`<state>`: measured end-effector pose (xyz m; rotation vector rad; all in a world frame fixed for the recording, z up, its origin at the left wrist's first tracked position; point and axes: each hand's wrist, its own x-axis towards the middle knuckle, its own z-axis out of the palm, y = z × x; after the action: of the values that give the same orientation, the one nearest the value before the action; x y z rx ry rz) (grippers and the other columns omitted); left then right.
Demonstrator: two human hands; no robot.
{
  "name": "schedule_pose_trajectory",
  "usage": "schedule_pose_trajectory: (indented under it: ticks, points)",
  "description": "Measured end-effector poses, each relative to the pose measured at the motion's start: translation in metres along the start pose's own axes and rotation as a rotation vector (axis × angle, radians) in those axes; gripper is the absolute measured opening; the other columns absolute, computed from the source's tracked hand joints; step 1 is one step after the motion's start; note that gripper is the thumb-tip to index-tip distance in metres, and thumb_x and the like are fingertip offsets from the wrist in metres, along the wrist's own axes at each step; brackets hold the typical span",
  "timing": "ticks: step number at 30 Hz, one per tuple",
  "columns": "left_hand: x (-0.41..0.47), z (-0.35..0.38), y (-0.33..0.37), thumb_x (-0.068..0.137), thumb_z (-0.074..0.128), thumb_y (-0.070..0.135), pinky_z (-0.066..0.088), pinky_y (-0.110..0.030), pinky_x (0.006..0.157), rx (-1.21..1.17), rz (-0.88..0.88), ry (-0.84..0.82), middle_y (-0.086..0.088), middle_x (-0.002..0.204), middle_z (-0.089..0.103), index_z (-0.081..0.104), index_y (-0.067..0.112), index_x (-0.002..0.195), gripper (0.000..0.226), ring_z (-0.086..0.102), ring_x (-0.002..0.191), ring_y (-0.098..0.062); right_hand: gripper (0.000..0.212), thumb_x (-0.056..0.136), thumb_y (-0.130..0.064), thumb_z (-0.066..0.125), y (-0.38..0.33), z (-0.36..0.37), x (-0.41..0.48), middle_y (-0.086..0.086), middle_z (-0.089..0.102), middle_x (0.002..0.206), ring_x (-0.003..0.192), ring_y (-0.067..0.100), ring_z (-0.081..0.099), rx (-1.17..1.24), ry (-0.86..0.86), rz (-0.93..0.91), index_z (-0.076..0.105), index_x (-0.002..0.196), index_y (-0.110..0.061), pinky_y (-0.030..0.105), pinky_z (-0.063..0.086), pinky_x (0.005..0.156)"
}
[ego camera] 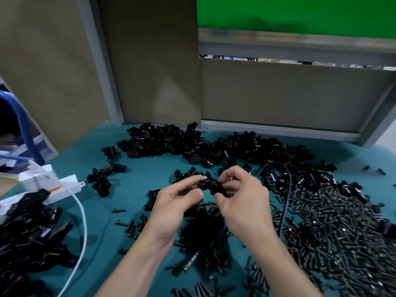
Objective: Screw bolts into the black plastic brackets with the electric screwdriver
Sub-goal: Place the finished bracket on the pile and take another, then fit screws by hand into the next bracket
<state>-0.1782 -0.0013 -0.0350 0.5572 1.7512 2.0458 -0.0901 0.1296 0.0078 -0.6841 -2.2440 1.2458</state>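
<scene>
1. I see both hands just over the table [139,174], sharing one black bracket [211,186]. The left hand [177,203] pinches its left end between thumb and fingertips. The right hand [243,200] curls round its right end and seems to press a bolt [230,179] against it (too small and blurred for me to be sure). If that bolt starts crooked, I judge it could cross-thread in the plastic
2. The hold is at the fingertips only, so the bracket could twist or drop among the loose bolts below and be hard to find
3. What I take for the screwdriver [191,262] lies on the table under the wrists, half buried in bolts. Reaching for it would leave the bracket in a single pinch, and the bolt might fall out
4. The black cable [286,196] loops just beside the right hand, so a snag could drag the tool or scatter the bolt heap [342,228]
5. The bracket pile [171,140] sits at the back, well apart, so mixing done and undone parts looks to me the smaller worry
</scene>
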Motion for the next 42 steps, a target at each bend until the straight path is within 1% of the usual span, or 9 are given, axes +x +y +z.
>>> schedule_pose_trajectory:
  ticks: [4,8,13,15,19,24,29,34,42]
  points:
    - [0.000,0.005,-0.004,0.091,0.078,0.013,0.059,-0.021,0.077,0.146,-0.024,-0.028,0.001,0.098,0.081,0.083,0.034,0.096,0.022,0.076,0.096,-0.015,0.036,0.083,0.004,0.072,0.007,0.017,-0.012,-0.012,0.064,0.076,0.066,0.010,0.059,-0.314,0.161,-0.413,0.062,0.084,-0.030,0.034,0.053,0.059]
    - [-0.002,0.003,-0.002,0.101,0.062,0.026,0.057,-0.043,0.095,0.112,-0.068,-0.144,-0.007,0.109,0.078,0.080,0.027,0.109,0.019,0.071,0.107,-0.024,0.031,0.071,0.018,0.069,0.014,0.021,-0.011,-0.005,0.065,0.073,0.072,0.015,0.060,-0.332,0.225,-0.614,0.067,0.075,-0.012,0.034,0.053,0.062]
    - [0.002,0.002,-0.006,0.105,0.058,0.018,0.054,-0.032,0.091,-0.032,-0.086,-0.063,0.002,0.117,0.078,0.081,0.032,0.108,0.027,0.071,0.113,-0.017,0.034,0.080,0.010,0.071,0.008,0.008,-0.006,-0.020,0.077,0.095,0.097,-0.003,0.071,0.010,-0.134,-0.295,0.073,0.077,-0.024,0.019,0.058,0.085]
    - [0.004,-0.001,-0.012,0.102,0.060,0.008,0.057,-0.025,0.083,-0.022,-0.092,0.028,0.003,0.110,0.079,0.082,0.034,0.103,0.034,0.074,0.104,-0.015,0.033,0.084,0.003,0.073,0.008,-0.006,0.006,-0.026,0.076,0.091,0.087,-0.005,0.073,0.104,-0.075,-0.188,0.077,0.076,-0.028,0.015,0.059,0.077]
    - [0.005,-0.009,-0.019,0.101,0.062,0.009,0.062,-0.024,0.078,-0.050,-0.114,0.077,0.008,0.106,0.079,0.083,0.032,0.102,0.031,0.076,0.099,-0.014,0.031,0.093,-0.009,0.067,0.025,-0.052,0.054,-0.019,0.072,0.069,0.044,0.001,0.062,-0.139,0.196,-0.053,0.075,0.078,-0.035,0.013,0.045,0.041]
    - [0.011,-0.009,-0.022,0.097,0.065,0.010,0.063,-0.026,0.075,-0.128,-0.184,0.057,-0.008,0.106,0.080,0.080,0.022,0.113,0.025,0.078,0.099,-0.024,0.035,0.097,-0.002,0.054,0.072,-0.103,0.129,0.010,0.074,0.107,0.077,0.021,0.065,-0.556,0.105,0.242,0.077,0.116,-0.020,0.032,0.057,0.074]
    - [0.018,-0.011,-0.023,0.092,0.065,0.018,0.064,-0.028,0.072,-0.190,-0.179,0.060,-0.017,0.105,0.079,0.075,0.015,0.116,0.026,0.078,0.098,-0.029,0.049,0.093,-0.001,0.068,0.098,-0.113,0.143,-0.001,0.073,0.092,0.068,0.017,0.065,-0.643,-0.233,0.218,0.070,0.131,-0.032,0.021,0.050,0.050]
    - [0.018,-0.008,-0.025,0.104,0.057,0.008,0.063,-0.026,0.073,-0.093,-0.162,0.044,-0.015,0.103,0.080,0.080,0.023,0.105,0.027,0.078,0.097,-0.027,0.049,0.082,-0.011,0.088,0.113,-0.097,0.136,-0.002,0.074,0.092,0.081,0.019,0.069,-0.537,-0.090,0.124,0.071,0.126,-0.024,0.027,0.050,0.072]
    - [0.012,-0.007,-0.018,0.105,0.055,0.009,0.062,-0.025,0.073,-0.008,-0.137,-0.047,-0.013,0.101,0.079,0.081,0.032,0.103,0.035,0.078,0.094,-0.024,0.021,0.088,-0.008,0.079,0.108,-0.094,0.132,0.003,0.072,0.089,0.078,0.025,0.066,-0.699,-0.134,0.057,0.070,0.103,-0.019,0.031,0.054,0.070]
